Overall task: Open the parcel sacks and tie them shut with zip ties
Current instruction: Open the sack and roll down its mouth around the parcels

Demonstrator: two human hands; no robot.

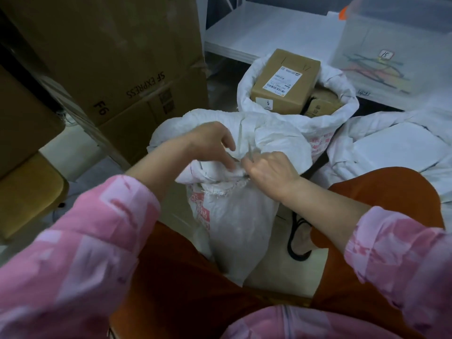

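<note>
A white woven parcel sack point(232, 223) with red print stands between my knees, its neck bunched together. My left hand point(212, 143) pinches the gathered neck from the left. My right hand point(266, 167) grips the neck from the right, fingers curled around a thin pale zip tie point(250, 152) that sticks up between the two hands. Behind it stands a second white sack point(342, 111), open at the top, with a brown labelled carton point(283, 81) showing inside.
Large brown cartons point(122, 57) are stacked at the left. A white shelf point(256, 33) runs along the back, with a clear plastic bin point(391, 52) of coloured zip ties at the right. More white sacks point(396, 145) lie at the right. My foot point(302, 238) in a sandal is beside the sack.
</note>
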